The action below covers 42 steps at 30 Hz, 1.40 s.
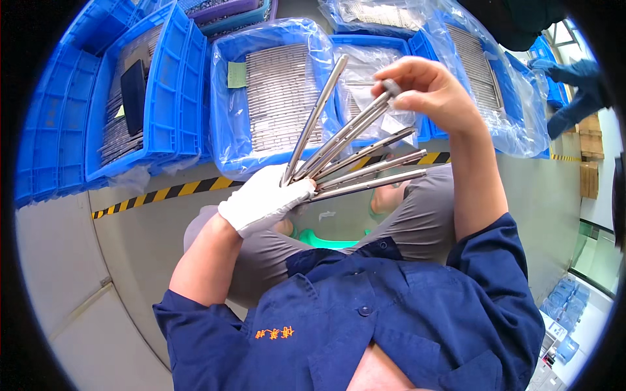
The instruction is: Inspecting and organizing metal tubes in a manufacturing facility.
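Note:
My left hand (pixel 266 201), in a white glove, is closed round one end of several shiny metal rods (pixel 345 138) with small holes along them. The rods fan out from it up and to the right. My right hand (pixel 438 92) is bare and pinches a small dark grey, rounded piece (pixel 391 87) between thumb and fingers. That piece meets the far end of one of the middle rods; whether it is fitted onto it I cannot tell. Beyond my hands stands a blue crate (pixel 220 124) lined with clear film, where similar rods (pixel 282 98) lie in rows.
To the left, another blue crate (pixel 171 85) holds rods and a dark flat object (pixel 133 98). More film-lined crates stand at the right, with rods (pixel 473 65) in one. Yellow-black tape (pixel 189 189) marks the floor. At far right is a person's blue-gloved hand (pixel 574 78).

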### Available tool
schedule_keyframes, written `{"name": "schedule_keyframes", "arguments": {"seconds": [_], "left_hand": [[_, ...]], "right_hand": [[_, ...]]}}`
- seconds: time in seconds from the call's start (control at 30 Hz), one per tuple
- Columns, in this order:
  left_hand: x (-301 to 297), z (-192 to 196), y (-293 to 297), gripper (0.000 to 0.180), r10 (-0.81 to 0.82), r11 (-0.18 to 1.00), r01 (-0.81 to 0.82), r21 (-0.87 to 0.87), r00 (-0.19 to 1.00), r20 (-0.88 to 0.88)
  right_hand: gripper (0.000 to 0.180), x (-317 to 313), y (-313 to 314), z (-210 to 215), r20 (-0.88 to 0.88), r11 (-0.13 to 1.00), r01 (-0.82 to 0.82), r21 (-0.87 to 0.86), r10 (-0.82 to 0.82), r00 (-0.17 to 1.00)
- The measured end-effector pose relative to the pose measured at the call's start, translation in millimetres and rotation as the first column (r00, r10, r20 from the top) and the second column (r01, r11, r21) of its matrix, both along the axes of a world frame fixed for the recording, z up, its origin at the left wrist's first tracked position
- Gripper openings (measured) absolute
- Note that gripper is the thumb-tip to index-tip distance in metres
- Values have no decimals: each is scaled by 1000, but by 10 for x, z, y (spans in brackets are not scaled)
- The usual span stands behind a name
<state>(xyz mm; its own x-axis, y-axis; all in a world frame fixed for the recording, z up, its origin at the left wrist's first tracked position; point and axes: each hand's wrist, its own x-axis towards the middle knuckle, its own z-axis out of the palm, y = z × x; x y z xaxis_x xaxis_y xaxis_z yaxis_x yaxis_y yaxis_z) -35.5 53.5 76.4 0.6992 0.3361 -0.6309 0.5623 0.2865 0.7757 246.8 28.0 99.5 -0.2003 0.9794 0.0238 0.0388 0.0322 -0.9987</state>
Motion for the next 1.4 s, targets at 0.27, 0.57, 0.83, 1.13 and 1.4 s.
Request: {"name": "schedule_keyframes", "arguments": {"seconds": [0.27, 0.57, 0.83, 1.13, 1.4], "left_hand": [[79, 29, -84, 26, -114, 990, 111, 92, 993, 22], [28, -35, -99, 41, -270, 953, 258, 158, 961, 58], [39, 44, -69, 40, -275, 949, 268, 167, 961, 15], [-215, -378, 639, 39, -35, 289, 155, 945, 988, -152], [-336, -1352, 1355, 35, -81, 110, 560, 821, 828, -554]], "right_hand": [[32, -45, 93, -192, -247, 991, -6, -131, -27, 969], [37, -2, 33, 6, 23, 996, -83, -20, 83, 996], [31, 72, 10, -20, 72, 993, -118, 18, 117, 991], [23, 41, -6, 149, -113, 904, 423, -62, -428, 897], [26, -552, -161, -125, 284, 931, 94, 352, -202, 937]]}}
